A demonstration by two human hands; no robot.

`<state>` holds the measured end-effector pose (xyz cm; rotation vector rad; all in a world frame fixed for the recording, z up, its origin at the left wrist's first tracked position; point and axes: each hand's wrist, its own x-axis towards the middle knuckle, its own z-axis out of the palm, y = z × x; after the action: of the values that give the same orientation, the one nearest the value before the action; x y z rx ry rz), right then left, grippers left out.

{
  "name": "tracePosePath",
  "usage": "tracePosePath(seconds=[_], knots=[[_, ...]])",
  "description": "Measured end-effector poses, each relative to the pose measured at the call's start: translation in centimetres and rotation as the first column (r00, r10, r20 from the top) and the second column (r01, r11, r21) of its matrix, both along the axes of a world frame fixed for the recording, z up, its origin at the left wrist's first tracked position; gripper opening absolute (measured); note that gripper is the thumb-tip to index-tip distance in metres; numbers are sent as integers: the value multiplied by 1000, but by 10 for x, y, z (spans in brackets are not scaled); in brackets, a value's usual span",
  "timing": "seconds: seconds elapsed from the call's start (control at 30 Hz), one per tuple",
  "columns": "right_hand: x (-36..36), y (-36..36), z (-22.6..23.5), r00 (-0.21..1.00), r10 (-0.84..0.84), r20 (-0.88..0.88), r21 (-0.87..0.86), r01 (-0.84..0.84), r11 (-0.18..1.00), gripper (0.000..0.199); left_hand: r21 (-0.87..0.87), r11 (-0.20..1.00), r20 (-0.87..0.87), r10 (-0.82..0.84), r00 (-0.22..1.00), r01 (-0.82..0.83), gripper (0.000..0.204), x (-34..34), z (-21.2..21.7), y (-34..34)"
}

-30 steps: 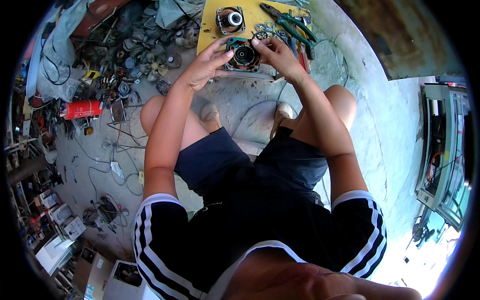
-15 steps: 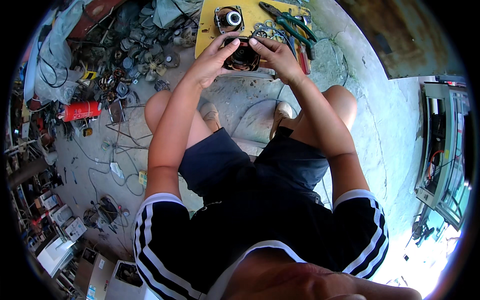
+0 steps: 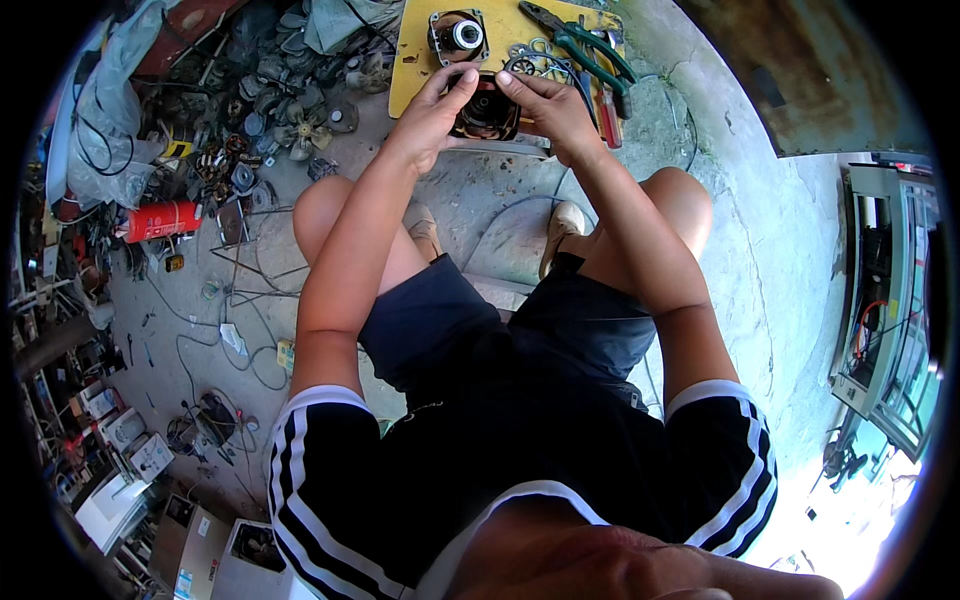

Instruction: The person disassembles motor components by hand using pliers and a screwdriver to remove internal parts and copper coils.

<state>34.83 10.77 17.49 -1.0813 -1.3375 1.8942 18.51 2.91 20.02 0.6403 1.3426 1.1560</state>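
Both hands are closed on a dark, square motor housing with copper-coloured windings inside (image 3: 486, 112), held up at the near edge of a yellow work board (image 3: 408, 72). My left hand (image 3: 430, 122) grips its left side, thumb on the far rim. My right hand (image 3: 556, 115) grips the right side, its thumb also along that rim. Just beyond the hands, a second square motor part with a pale round centre (image 3: 462, 37) rests on the board. Fingers beneath the housing are hidden.
Green-handled pliers (image 3: 590, 52), small metal rings (image 3: 530, 58) and a red-handled tool (image 3: 609, 120) lie on the board. Heaped motor parts (image 3: 290, 110) cover the floor at far left, near a red cylinder (image 3: 165, 221). A metal-framed cabinet (image 3: 880, 300) stands at right.
The housing has tilted slightly between my hands, showing more of its inside. My left hand and forearm have shifted a little to the right. Both hands keep hold.
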Motion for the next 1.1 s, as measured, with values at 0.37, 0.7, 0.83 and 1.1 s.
tracePosePath(seconds=[0.37,0.7,0.83,1.1], knots=[[-5,-3,7,1000,-19,-16,-50,19,999,48,-29,999,38,37,999,-36,46,0,1,1],[-8,2,3,998,-19,55,10,18,1000,45,-45,995,6,89,996,-88,43,2,0,5],[-2,4,20,998,56,-34,-17,-56,998,48,0,995,116,97,989,-97,47,-7,1,5],[0,0,19,999,50,2,189,-49,981,56,109,994,285,-51,957,21,55,-27,5,5]])
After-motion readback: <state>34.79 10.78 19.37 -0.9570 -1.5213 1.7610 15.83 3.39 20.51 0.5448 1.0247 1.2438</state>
